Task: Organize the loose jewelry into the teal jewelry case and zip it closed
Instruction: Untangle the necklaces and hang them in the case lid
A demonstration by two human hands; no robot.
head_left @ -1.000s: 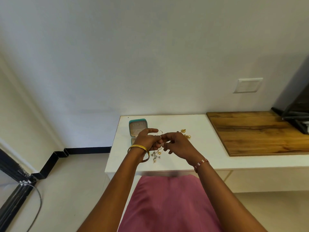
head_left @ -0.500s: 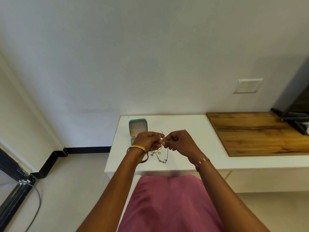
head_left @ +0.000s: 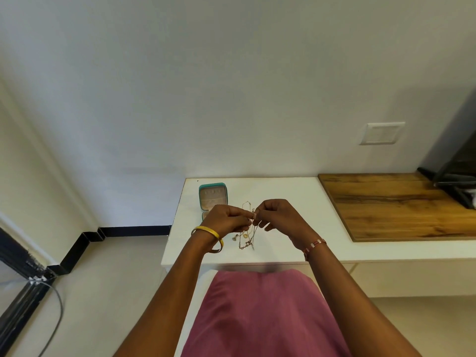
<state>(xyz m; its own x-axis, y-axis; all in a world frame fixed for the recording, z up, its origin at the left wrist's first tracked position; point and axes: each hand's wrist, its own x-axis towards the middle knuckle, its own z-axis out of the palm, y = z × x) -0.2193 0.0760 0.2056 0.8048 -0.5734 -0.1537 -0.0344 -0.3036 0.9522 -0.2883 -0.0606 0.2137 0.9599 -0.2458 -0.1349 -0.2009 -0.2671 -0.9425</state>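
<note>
The teal jewelry case point(head_left: 213, 196) lies open on the white table point(head_left: 304, 191), its pale lining facing up; my left hand hides its lower half. My left hand point(head_left: 225, 219) and my right hand point(head_left: 277, 216) meet above the table, both pinching a thin gold necklace point(head_left: 251, 234) at its top. The chain hangs between the hands, and its small pendants dangle just over the table. More loose gold pieces point(head_left: 239, 237) lie under my left hand, partly hidden.
A wooden board point(head_left: 396, 204) covers the table's right part, with a dark object point(head_left: 458, 181) at its far right. The wall stands right behind the table. The table's left edge drops to the floor, where a black frame and cable point(head_left: 33, 279) lie.
Both hands have lifted slightly and closed on the necklace's top. The chain now hangs straighter between them, and my right hand covers the gold pieces seen earlier on its far side.
</note>
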